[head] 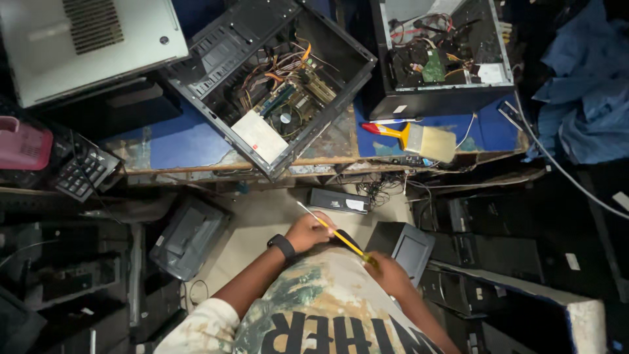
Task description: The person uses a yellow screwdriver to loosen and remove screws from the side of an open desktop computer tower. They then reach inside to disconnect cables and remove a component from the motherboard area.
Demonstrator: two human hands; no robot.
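Note:
A screwdriver with a yellow handle and a thin metal shaft lies across both my hands, close to my chest. My left hand, with a black watch on the wrist, holds it near the shaft end. My right hand grips the handle end. Ahead on the wooden bench, an open black computer case lies tilted, showing its motherboard, fan and coloured wires. A second open case stands to its right.
A wide paintbrush with a red and yellow handle rests on the bench edge. A keyboard, a pink object and a grey case panel are at left. Black drives and cases crowd the floor; blue cloth lies at right.

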